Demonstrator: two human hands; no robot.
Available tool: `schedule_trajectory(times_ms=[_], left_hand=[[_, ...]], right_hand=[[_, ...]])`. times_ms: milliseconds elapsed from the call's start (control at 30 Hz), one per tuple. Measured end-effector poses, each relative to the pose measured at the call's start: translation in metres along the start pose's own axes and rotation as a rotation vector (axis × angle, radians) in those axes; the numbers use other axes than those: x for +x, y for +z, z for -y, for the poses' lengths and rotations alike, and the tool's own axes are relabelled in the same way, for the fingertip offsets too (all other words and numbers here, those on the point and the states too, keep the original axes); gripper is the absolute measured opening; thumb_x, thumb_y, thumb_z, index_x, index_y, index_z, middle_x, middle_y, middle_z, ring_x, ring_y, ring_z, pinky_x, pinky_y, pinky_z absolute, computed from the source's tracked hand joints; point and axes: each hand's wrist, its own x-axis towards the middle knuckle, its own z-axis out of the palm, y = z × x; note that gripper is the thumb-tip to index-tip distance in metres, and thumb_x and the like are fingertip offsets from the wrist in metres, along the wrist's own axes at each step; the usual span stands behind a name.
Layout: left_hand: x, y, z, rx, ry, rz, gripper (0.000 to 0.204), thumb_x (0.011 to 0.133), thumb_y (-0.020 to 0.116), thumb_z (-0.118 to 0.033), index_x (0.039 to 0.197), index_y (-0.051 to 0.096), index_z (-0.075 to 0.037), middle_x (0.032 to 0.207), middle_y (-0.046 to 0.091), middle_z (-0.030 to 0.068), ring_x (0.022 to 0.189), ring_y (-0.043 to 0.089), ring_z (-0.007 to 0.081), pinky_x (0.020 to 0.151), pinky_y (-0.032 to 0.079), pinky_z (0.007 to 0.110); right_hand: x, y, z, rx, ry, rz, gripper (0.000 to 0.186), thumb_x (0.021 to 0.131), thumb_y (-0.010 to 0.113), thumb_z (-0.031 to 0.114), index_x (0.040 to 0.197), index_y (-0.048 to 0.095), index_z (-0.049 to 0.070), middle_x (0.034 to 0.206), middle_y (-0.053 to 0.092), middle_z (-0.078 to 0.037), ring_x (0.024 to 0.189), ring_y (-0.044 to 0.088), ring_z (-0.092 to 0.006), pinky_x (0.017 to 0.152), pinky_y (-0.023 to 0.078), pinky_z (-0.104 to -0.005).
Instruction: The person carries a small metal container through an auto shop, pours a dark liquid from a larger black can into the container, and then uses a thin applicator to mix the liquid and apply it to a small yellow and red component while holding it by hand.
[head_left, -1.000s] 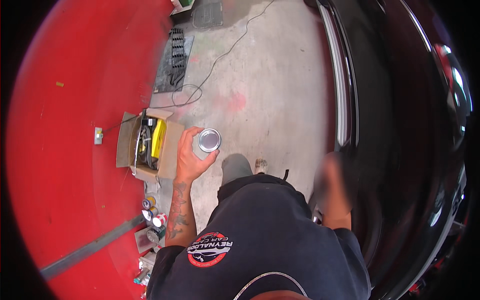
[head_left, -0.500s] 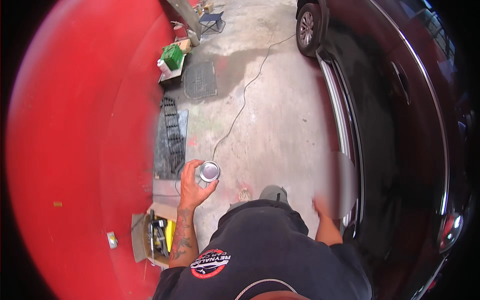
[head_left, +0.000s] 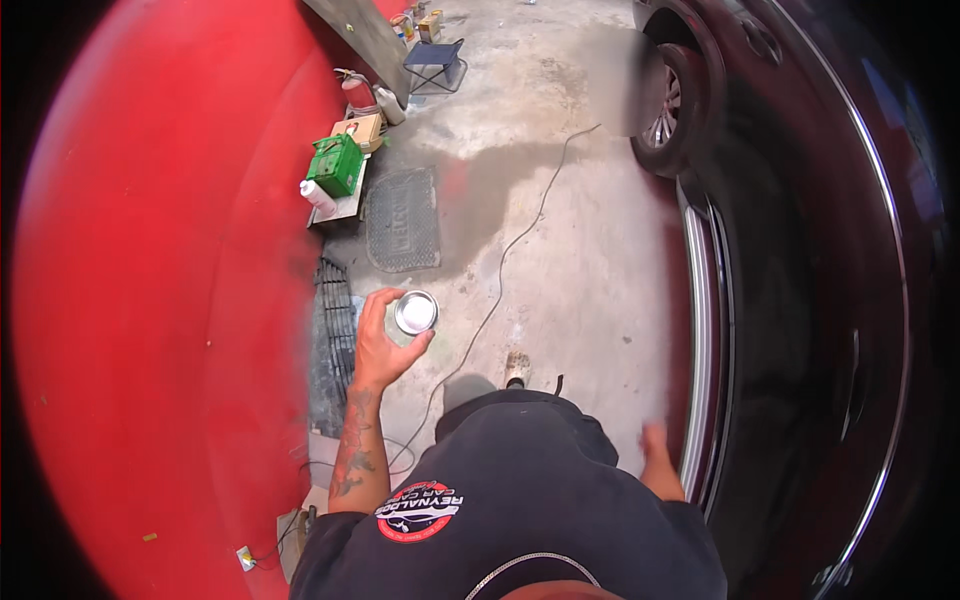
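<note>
My left hand is closed round a small round metal can, held out ahead of my body with its silver top facing up. My right hand hangs low at my right side, blurred and partly behind my body, near the silver side step of a dark, glossy car. Its fingers are too indistinct to read. One light shoe shows below me on the concrete floor.
A red wall runs along my left, with a slatted black part, a mat, a green box, a fire extinguisher and a folding stool beside it. A cable crosses the floor. The car's wheel is ahead right.
I have moved forward along the car: the cardboard box has slid back mostly out of view, while the mat, stool and wheel have come nearer. My left hand still holds the can.
</note>
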Motion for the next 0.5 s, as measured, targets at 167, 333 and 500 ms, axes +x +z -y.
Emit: schedule_trajectory(times_ms=[167, 333, 500], left_hand=[[0.131, 0.037, 0.034, 0.019, -0.007, -0.029, 0.062, 0.067, 0.087, -0.017, 0.12, 0.058, -0.003, 0.119, 0.061, 0.0165, 0.115, 0.06, 0.0365, 0.1, 0.047, 0.044], [0.28, 0.093, 0.096, -0.004, 0.007, -0.05, 0.06, 0.067, 0.087, -0.019, 0.119, 0.06, -0.004, 0.119, 0.062, 0.0158, 0.115, 0.061, 0.0361, 0.099, 0.048, 0.045], [0.444, 0.136, 0.13, -0.007, 0.07, -0.024, 0.06, 0.068, 0.086, -0.022, 0.118, 0.06, -0.004, 0.118, 0.062, 0.0148, 0.116, 0.06, 0.0358, 0.099, 0.047, 0.045]], right_hand=[[0.047, -0.021, 0.495, 0.139, -0.852, -0.164, 0.043, 0.095, 0.068, 0.02, 0.133, 0.061, 0.002, 0.117, 0.07, -0.017, 0.098, 0.068, -0.0224, 0.087, 0.054, -0.0364], [0.04, -0.007, 0.751, 0.252, -1.062, 0.021, 0.042, 0.097, 0.068, 0.023, 0.133, 0.062, 0.003, 0.121, 0.07, -0.017, 0.11, 0.067, -0.0256, 0.096, 0.052, -0.0359], [0.214, 0.021, 0.681, 0.095, -0.737, 0.012, 0.032, 0.099, 0.064, 0.024, 0.125, 0.066, 0.005, 0.094, 0.067, -0.006, 0.083, 0.06, -0.0156, 0.075, 0.051, -0.0315]])
